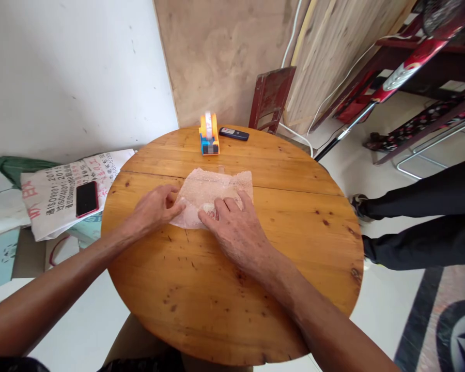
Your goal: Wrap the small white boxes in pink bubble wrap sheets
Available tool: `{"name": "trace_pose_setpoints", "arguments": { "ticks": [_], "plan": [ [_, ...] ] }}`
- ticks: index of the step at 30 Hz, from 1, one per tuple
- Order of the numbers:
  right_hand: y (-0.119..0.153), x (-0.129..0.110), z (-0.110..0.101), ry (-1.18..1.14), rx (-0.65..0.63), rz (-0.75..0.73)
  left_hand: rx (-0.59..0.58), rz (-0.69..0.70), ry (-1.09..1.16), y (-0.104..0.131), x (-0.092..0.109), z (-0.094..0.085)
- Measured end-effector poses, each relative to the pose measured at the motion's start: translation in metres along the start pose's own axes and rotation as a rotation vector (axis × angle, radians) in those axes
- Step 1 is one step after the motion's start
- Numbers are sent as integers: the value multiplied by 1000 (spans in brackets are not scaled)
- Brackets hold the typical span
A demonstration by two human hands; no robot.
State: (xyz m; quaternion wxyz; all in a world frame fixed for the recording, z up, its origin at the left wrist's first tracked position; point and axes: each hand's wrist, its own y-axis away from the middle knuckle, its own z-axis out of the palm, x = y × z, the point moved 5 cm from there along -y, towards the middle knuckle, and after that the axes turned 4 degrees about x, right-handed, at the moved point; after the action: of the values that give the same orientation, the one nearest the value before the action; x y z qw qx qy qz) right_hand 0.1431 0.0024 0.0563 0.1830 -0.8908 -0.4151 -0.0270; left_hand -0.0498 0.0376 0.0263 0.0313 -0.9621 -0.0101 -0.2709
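A clear sheet of bubble wrap (205,183) lies spread on the round wooden table (287,237). On its near part sits a small whitish item with red marks (208,207), mostly covered, so its kind does not show. My right hand (236,225) has its thumb and curled fingers around this item, pressing it down on the wrap. At the sheet's left edge, my left hand (157,206) holds the bubble wrap between thumb and fingers; the fingertips are partly hidden.
A yellow and blue tape dispenser (209,135) and a dark remote control (234,134) stand at the table's far edge. A red chair (271,98) is behind. To the left, a phone (87,199) lies on a printed sack (58,191). Another person's legs (426,212) show at right.
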Motion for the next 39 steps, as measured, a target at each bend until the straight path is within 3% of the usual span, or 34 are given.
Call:
{"name": "trace_pose_setpoints", "arguments": {
  "ticks": [5, 10, 16, 20, 25, 30, 32, 36, 39],
  "plan": [
    [-2, -1, 0, -1, 5, 6, -72, -134, 35, 7, -9, -8],
    [-2, -1, 3, -23, 14, 16, -207, -313, 486, 4, -3, 9],
    [-2, -1, 2, -42, 46, 9, -174, -427, 895, 9, 25, 14],
    [-3, -1, -1, -57, 50, 21, -245, -433, 1053, 8, 47, 23],
    [-3, 0, -2, -104, 80, 68, -266, -388, 983, 5, 55, 28],
    [-1, 1, -2, -104, 81, 67, -73, -301, 789, 0, 48, 18],
    [-1, 2, -3, -100, 74, 57, -51, -309, 792, -2, 43, 17],
    [-2, 2, -4, -95, 61, 46, -83, -336, 836, -4, 40, 22],
    [-3, 5, -4, -119, 34, 50, -182, -290, 853, -5, 50, 26]
  ]
}}
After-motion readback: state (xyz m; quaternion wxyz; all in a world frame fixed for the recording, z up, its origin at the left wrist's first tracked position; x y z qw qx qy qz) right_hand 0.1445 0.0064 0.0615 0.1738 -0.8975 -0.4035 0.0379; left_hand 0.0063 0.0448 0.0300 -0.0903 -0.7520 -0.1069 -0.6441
